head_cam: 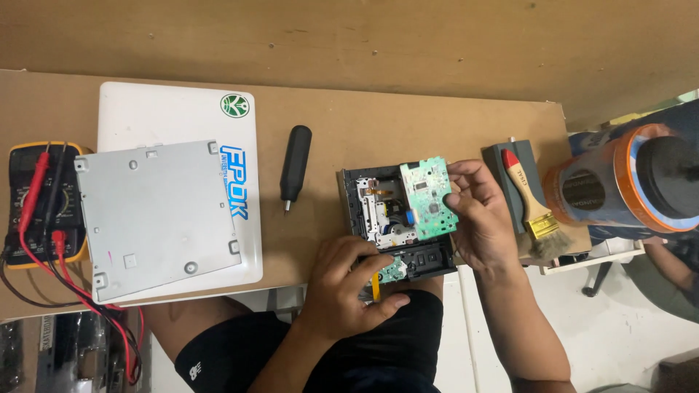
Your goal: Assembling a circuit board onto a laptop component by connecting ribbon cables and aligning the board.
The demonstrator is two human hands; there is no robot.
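**Circuit board lifted off an opened drive**

At the table's near edge, the head camera shows the right hand (480, 222) pinching a green circuit board (429, 198), tilted up off the black drive mechanism (393, 225), exposing the metal parts beneath. The left hand (349, 291), fingers curled, presses the drive's front, steadying it. A black screwdriver (295, 167) lies apart on the left.

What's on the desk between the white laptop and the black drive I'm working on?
In the head view, only a black screwdriver lies between the white laptop and the black drive, on bare brown desk, tip toward the person.
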